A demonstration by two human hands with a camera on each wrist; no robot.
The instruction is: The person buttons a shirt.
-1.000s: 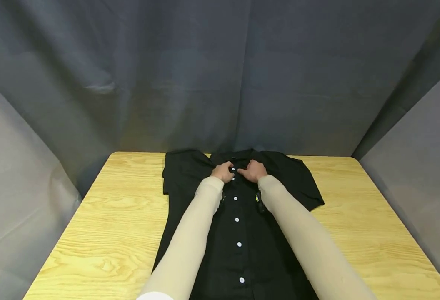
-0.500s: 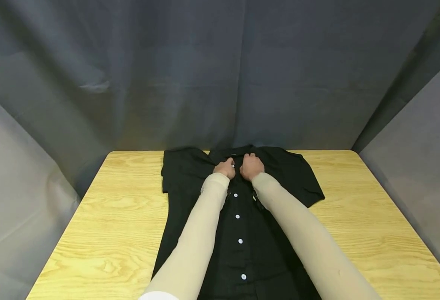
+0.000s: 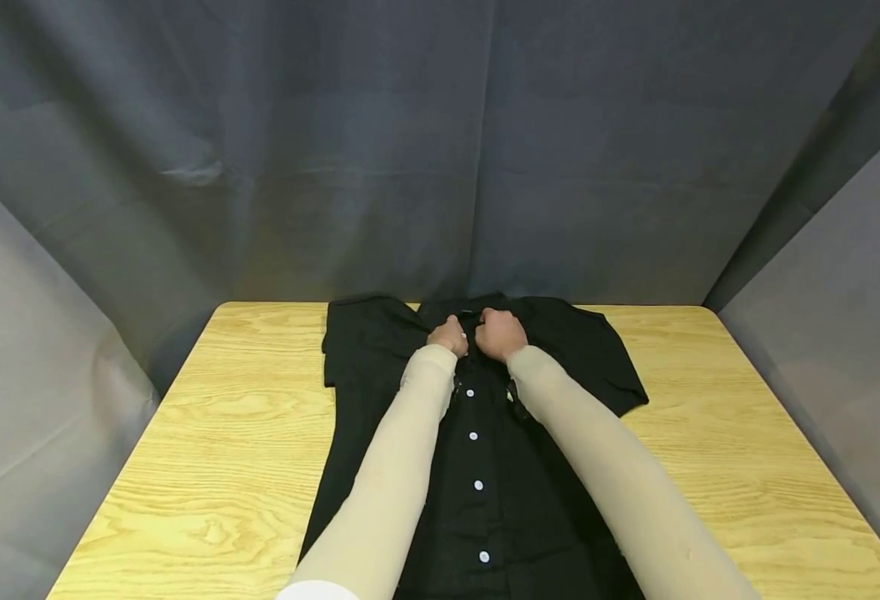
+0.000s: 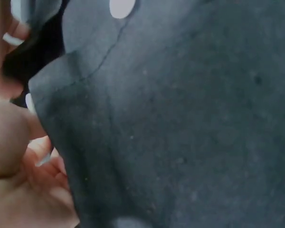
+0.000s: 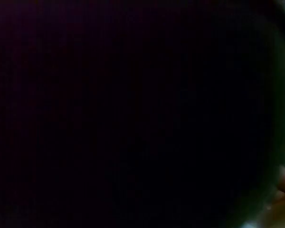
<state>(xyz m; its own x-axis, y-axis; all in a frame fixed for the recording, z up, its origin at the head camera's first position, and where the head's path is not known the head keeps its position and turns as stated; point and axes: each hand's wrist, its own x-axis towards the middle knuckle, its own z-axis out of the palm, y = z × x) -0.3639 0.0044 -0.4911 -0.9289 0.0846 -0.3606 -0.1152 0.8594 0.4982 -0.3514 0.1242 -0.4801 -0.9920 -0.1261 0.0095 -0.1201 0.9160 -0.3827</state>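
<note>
The shirt lies on the table, which extends to the left and to the right of it. Behind the shirt hangs the curtain. The left hand and the right hand are side by side at the shirt's upper part, near its collar. The buttons go down the shirt's middle, between both arms.

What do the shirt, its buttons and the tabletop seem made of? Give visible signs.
Shirt: matte black cloth, perhaps cotton, with soft creases and stitching.
Buttons: probably plastic; smooth-looking, white, round.
Tabletop: wood or printed laminate, I can't tell; smooth-looking, with yellowish grain.
</note>
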